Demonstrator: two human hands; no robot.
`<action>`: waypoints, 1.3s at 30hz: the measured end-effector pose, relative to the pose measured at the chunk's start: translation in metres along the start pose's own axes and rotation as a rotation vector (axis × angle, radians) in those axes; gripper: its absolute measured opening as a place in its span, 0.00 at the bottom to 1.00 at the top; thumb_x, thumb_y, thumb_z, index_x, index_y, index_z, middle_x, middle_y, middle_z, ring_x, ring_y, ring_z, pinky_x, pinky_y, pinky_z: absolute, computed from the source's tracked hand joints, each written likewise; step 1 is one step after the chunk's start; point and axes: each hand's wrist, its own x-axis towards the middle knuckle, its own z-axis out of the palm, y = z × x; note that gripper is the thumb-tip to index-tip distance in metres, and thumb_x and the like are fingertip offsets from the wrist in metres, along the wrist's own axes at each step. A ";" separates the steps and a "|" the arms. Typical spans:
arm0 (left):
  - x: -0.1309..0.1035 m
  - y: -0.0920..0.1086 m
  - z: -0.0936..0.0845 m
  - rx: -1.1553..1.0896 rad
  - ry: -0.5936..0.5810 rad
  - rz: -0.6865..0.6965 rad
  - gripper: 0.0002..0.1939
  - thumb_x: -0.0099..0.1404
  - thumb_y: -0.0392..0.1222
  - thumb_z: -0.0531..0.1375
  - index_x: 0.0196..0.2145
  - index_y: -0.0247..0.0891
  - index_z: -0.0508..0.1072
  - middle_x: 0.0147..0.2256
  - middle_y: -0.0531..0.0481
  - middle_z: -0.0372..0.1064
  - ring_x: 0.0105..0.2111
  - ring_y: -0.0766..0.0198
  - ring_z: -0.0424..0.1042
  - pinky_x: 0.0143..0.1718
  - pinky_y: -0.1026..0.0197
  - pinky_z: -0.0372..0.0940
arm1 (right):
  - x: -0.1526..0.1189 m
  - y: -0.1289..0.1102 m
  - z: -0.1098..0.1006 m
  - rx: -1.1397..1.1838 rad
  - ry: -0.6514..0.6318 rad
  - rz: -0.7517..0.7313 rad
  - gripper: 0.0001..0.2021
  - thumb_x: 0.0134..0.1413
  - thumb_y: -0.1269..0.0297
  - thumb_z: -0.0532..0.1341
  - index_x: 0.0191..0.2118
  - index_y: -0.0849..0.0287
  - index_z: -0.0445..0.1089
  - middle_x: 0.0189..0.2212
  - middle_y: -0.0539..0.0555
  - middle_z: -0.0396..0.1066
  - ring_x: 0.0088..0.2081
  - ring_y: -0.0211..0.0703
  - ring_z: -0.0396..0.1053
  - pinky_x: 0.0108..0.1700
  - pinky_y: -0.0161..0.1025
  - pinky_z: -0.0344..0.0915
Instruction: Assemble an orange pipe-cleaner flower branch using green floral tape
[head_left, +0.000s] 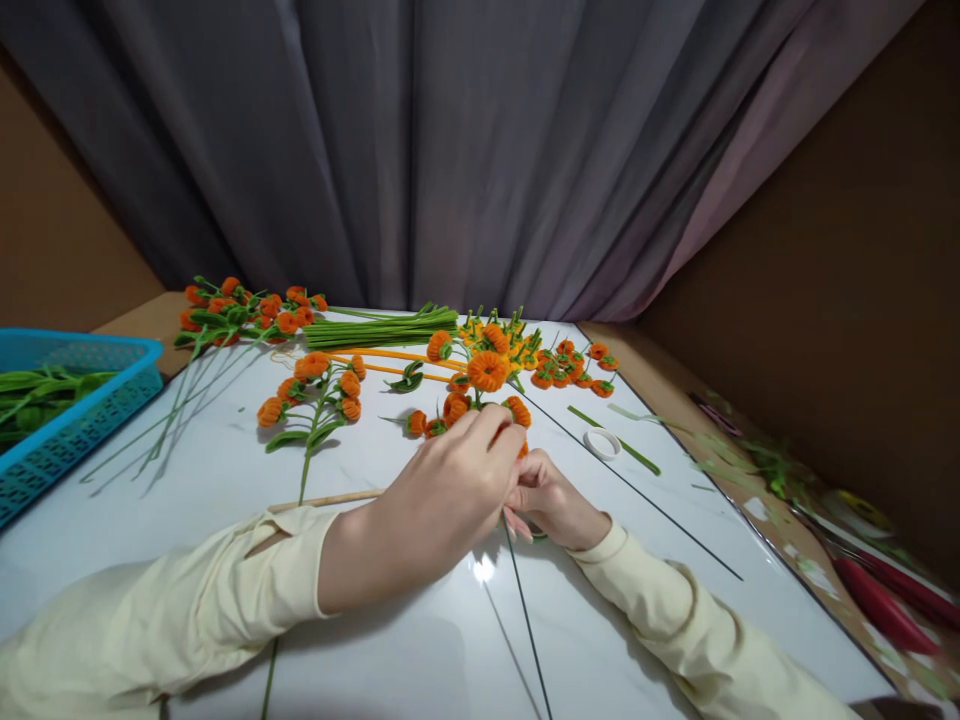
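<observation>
My left hand [442, 490] is closed, its fingers pinching the upper part of a flower stem [519, 600] made of thin dark wire. Orange fuzzy blooms [488, 370] of this sprig rise above my fingers. My right hand [553, 502] meets it from the right, thumb and finger pressed together on the same stem just under the blooms. The exact grip point is hidden behind the fingers. To the left of my hands lies a finished-looking orange sprig [319, 400] with green leaves. A small loose green leaf piece [406, 378] rests behind.
Green pipe cleaners [382, 329] lie bundled at the back, beside yellow-and-green pieces [525, 345] and small orange blooms [574, 367]. A blue basket [82, 430] stands left. Right are a white ring [602, 443], a dark wire [637, 490] and red-handled pliers [885, 605].
</observation>
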 end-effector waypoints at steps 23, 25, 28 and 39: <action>0.015 -0.066 -0.069 -0.629 -0.259 -0.420 0.12 0.54 0.30 0.53 0.25 0.37 0.77 0.26 0.52 0.75 0.28 0.62 0.74 0.27 0.67 0.64 | -0.003 -0.006 0.000 0.004 -0.001 0.030 0.13 0.44 0.59 0.68 0.21 0.65 0.74 0.11 0.49 0.66 0.10 0.30 0.58 0.11 0.28 0.51; 0.020 -0.082 -0.061 -0.683 -0.383 -0.400 0.12 0.51 0.30 0.56 0.30 0.38 0.78 0.31 0.52 0.76 0.33 0.61 0.74 0.30 0.67 0.64 | -0.003 -0.006 0.000 0.006 0.000 0.031 0.13 0.43 0.58 0.69 0.21 0.64 0.74 0.11 0.48 0.66 0.10 0.29 0.57 0.11 0.27 0.51; 0.027 -0.092 -0.031 -0.984 -0.449 -0.318 0.16 0.49 0.31 0.61 0.38 0.39 0.76 0.37 0.52 0.73 0.38 0.63 0.71 0.36 0.67 0.63 | -0.004 -0.006 0.000 0.006 0.016 0.040 0.14 0.42 0.57 0.69 0.20 0.65 0.74 0.11 0.50 0.66 0.10 0.30 0.58 0.11 0.27 0.51; 0.028 -0.094 0.002 -1.185 -0.473 -0.306 0.12 0.53 0.45 0.67 0.30 0.36 0.71 0.27 0.53 0.68 0.25 0.69 0.63 0.22 0.67 0.54 | -0.006 -0.004 0.001 -0.004 0.121 0.015 0.15 0.42 0.58 0.69 0.20 0.67 0.73 0.10 0.50 0.65 0.09 0.29 0.55 0.10 0.27 0.48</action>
